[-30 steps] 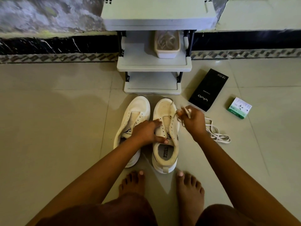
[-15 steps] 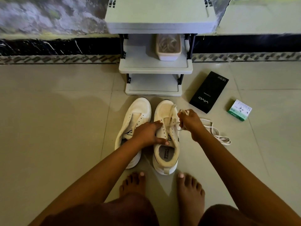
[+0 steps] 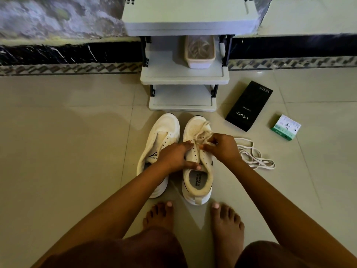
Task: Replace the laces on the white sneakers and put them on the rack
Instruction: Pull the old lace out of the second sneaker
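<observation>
White sneakers, one pair, stood side by side on the tiled floor just before the rack [image 3: 184, 80]. We steadied the right sneaker [image 3: 197, 167] with our left hand [image 3: 174, 156], closed over its inner side by the eyelets. Our right hand [image 3: 222, 147] pinched the lace [image 3: 201, 132] at the eyelets, part threaded near the toe. Step in hand, as we judged: lacing or unlacing, we could not tell which. The next move called for working the lace through one eyelet at a time. The left sneaker [image 3: 160, 144] had none. A loose lace [image 3: 255, 157] lay beside it. Tub [image 3: 199, 63] on the middle shelf: a tangle, seemingly laces. Black box [image 3: 249, 105], green box [image 3: 286, 127]: closed, contents unseen.
</observation>
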{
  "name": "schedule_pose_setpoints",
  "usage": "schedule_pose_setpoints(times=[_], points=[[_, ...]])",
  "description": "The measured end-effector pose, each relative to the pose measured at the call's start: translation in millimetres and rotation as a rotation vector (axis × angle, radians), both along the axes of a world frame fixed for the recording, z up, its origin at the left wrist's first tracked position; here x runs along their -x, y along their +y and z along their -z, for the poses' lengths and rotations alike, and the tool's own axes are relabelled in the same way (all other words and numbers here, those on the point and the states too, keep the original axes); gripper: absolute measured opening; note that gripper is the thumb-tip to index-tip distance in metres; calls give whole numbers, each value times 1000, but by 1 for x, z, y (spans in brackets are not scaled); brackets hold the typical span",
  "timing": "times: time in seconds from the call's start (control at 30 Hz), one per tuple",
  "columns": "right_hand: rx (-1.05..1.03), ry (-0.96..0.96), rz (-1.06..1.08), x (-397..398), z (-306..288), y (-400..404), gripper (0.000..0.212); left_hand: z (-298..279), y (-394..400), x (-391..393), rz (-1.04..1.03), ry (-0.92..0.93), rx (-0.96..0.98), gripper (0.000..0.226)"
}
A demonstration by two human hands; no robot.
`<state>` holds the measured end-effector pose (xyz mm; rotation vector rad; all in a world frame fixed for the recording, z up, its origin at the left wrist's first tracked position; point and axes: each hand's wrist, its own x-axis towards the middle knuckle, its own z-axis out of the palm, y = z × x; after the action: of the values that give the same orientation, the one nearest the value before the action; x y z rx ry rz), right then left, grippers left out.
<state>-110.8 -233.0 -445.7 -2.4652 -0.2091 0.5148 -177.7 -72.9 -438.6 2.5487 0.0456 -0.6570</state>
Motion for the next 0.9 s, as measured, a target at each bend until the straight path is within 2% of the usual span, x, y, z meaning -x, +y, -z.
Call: schedule_pose_setpoints(times=[0.1,0.2,0.33,0.5,0.63,0.73,0.83,0.9], points=[[95,-39,-29,-2,0,0,25,0,0,1,-10,1,0,93],[85,-71,-70,-4,-8,-6,24,1,1,1,-10,9,-4,93],[-140,-182,-117,0,-30,-20,20,1,2,1,-9,6,5,92],[-518,-202,-1,8,-63,-31,13,2,1,0,1,14,-22,92],[-665,-301,3,1,-79,-26,25,1,1,1,-3,10,-7,89],[-749,-246,78,-4,-77,-15,29,1,1,1,-6,14,-5,90],[-807,-107,175,-11,-74,-5,21,1,2,0,-5,17,-8,91],[-763,-30,233,-15,-66,-1,16,2,2,1,-7,12,-3,91]])
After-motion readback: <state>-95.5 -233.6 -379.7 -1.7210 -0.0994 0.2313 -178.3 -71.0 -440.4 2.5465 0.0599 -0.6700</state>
